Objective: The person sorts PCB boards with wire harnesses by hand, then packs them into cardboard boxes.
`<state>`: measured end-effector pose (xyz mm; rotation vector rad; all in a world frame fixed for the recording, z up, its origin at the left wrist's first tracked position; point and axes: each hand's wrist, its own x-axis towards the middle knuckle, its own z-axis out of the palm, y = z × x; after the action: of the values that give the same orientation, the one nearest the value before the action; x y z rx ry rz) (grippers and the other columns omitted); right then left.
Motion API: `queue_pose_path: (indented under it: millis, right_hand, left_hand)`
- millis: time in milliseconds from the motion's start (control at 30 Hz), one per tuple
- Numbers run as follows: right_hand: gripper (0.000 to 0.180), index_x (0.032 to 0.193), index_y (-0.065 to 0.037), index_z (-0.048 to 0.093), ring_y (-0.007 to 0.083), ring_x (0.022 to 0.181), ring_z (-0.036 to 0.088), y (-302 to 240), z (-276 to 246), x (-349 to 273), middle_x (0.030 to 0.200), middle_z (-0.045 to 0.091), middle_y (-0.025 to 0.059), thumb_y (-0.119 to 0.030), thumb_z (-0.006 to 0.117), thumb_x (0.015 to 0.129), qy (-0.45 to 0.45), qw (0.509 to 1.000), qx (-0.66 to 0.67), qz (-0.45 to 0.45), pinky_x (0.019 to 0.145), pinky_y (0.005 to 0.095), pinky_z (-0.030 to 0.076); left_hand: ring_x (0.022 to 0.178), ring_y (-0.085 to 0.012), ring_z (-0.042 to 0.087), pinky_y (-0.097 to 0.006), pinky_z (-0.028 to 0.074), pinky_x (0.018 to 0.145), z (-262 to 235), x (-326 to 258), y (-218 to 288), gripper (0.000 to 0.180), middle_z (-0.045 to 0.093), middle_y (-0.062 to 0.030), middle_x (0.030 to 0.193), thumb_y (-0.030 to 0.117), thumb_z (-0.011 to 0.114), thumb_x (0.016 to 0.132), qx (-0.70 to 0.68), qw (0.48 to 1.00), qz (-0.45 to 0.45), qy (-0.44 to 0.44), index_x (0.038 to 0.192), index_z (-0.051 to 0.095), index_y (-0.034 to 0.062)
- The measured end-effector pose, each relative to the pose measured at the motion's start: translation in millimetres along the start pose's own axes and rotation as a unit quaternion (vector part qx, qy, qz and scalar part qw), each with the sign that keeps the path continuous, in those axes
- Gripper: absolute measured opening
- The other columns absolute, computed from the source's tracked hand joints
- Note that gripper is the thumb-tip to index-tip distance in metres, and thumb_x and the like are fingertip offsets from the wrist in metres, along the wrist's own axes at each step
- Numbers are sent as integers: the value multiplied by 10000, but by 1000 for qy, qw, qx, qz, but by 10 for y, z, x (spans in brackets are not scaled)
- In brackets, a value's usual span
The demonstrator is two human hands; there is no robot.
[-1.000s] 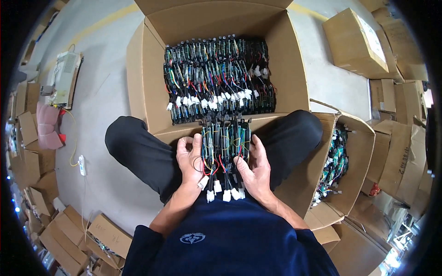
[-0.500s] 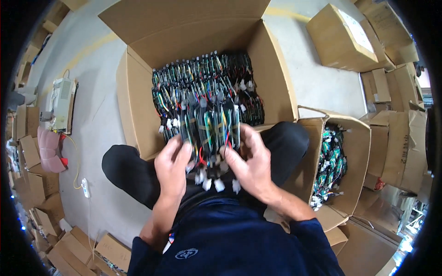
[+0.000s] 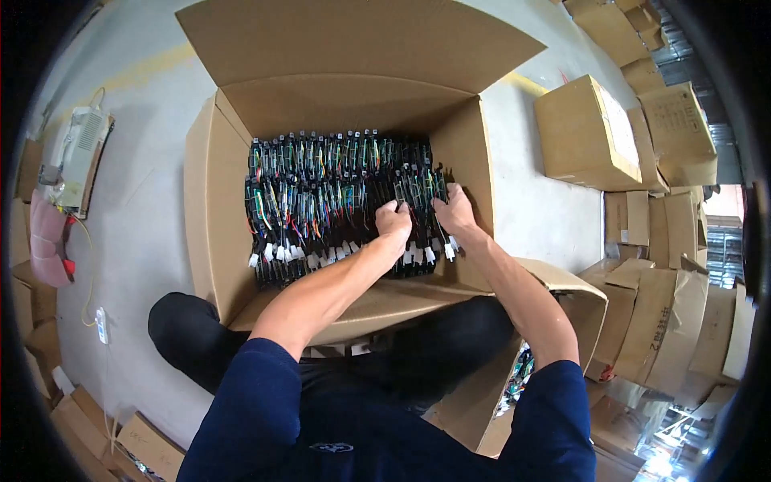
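Note:
A large open cardboard box [image 3: 201,201] stands in front of me. Rows of thin wired circuit boards [image 3: 305,201] stand on edge inside it, their white plugs toward me. Both arms reach into the box's right half. Between my hands is a batch of wired circuit boards [image 3: 418,191], at the right end of the nearer row. My left hand [image 3: 393,222] is closed against the batch's left side, its fingertips partly hidden. My right hand [image 3: 455,212] grips the right side, near the box's right wall. White plugs hang below the batch.
A smaller open box [image 3: 590,309] with more boards stands by my right knee, partly behind my arm. Closed cartons [image 3: 590,132] are stacked at the right. On the left floor are a grey metal device [image 3: 84,149], a pink cushion [image 3: 48,241] and a power strip [image 3: 102,325].
Both hands have moved from above my lap, forward and right into the large box, carrying the batch of boards. My view has shifted, showing more of the box's inside.

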<state>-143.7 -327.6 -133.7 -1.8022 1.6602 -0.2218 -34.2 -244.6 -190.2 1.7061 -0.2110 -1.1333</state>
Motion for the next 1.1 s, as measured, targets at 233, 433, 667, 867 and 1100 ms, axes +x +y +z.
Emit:
queue_pose_path:
  millis: [233,433,667,867,1100]
  right_hand:
    - [465,1376,25,484,332,1265,591,961,711,414,1306,651,222,-58,628,942,-27,994,-74,71,1082,391,435]
    - [386,1273,42,477,496,1052,655,169,756,263,1085,680,316,-89,612,935,-79,968,-233,42,919,547,531]
    - [507,1382,67,423,467,1018,676,711,723,202,1139,672,301,-145,606,960,25,967,-250,-31,878,510,552]
    - [455,1403,67,445,444,1202,597,354,742,267,1415,535,269,-173,463,1018,-110,977,-150,107,1038,479,477]
    - [563,1601,-80,253,362,1457,401,698,966,250,1625,363,166,-326,289,1097,9,904,-416,-103,1216,410,325]
  left_hand:
    - [1214,-368,645,-390,510,1042,8,323,-239,541,655,-243,1316,112,736,890,190,980,31,-55,1401,589,11]
    - [1178,-389,646,-449,531,993,-280,413,-428,501,658,-231,1293,79,745,869,242,956,164,-10,1344,606,2]
    - [964,-282,667,-400,582,810,-307,156,-188,510,552,-167,1252,35,612,860,469,735,482,-88,1350,511,-65]
    - [1023,-260,655,-393,550,875,-449,207,-268,552,556,-166,1320,72,603,873,590,685,411,-114,1395,495,-71]
    - [1488,-349,355,-451,281,1245,-492,242,-194,576,359,-220,1600,81,496,935,547,605,524,-245,1475,415,-104]
